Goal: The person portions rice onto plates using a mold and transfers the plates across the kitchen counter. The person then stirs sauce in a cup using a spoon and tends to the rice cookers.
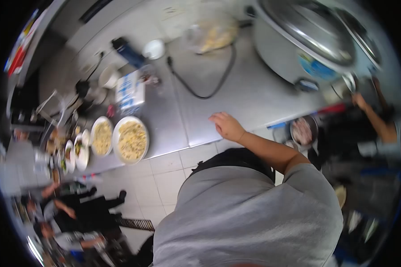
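Observation:
My right hand is over the front part of the steel counter, with its fingers loosely bent and a little apart. Nothing shows in it. Whether the fingertips touch the metal I cannot tell. My left hand is out of view. To the left of my right hand, at the counter's front edge, stand two white bowls, a larger bowl and a smaller bowl, both filled with a pale yellow chopped food. Beyond the hand a black power cord lies in a loop.
A large lidded pot stands at the back right. Behind the cord sits a plastic bag. A dark blue bottle and a white-and-blue box are at left. Other people work at lower left; another person's arm shows at right.

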The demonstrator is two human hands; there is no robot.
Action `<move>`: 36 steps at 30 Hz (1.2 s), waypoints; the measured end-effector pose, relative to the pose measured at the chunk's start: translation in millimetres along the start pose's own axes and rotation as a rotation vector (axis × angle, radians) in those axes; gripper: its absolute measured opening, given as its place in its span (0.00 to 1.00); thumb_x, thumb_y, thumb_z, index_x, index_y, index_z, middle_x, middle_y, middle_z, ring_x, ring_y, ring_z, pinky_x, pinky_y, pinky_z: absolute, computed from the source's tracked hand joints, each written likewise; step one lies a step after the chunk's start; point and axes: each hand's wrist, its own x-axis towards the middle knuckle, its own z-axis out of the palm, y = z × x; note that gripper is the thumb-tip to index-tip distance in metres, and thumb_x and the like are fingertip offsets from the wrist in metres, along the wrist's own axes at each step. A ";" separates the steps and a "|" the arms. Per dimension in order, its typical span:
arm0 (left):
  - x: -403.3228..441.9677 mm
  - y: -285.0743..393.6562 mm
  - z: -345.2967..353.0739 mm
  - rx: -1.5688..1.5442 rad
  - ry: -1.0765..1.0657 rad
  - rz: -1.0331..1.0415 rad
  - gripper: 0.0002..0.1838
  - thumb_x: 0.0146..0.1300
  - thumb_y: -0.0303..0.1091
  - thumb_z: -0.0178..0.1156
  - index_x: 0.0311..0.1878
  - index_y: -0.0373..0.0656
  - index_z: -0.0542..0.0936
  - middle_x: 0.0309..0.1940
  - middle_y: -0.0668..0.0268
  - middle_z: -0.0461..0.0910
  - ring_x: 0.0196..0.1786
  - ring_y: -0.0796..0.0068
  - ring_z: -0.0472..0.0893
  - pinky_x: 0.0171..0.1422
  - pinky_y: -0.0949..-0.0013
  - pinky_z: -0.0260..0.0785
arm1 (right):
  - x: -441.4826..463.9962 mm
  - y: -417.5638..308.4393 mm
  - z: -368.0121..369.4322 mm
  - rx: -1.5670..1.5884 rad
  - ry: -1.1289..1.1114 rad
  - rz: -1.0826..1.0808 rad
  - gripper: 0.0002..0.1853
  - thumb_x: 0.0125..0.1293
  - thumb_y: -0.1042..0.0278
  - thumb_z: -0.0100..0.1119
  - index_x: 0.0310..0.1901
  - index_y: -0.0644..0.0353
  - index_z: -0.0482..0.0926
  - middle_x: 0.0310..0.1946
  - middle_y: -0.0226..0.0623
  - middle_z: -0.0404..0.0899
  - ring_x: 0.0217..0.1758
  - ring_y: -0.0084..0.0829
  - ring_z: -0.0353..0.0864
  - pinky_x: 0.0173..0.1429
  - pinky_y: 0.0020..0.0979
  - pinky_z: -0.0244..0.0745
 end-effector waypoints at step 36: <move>-128.5 489.6 24.1 0.805 0.870 1.282 0.47 0.58 0.58 0.55 0.72 0.45 0.48 0.74 0.55 0.41 0.75 0.54 0.41 0.73 0.41 0.36 | -509.9 -38.2 -109.4 -0.098 -0.028 1.355 0.21 0.49 0.56 0.63 0.44 0.55 0.81 0.40 0.43 0.82 0.45 0.42 0.80 0.52 0.36 0.73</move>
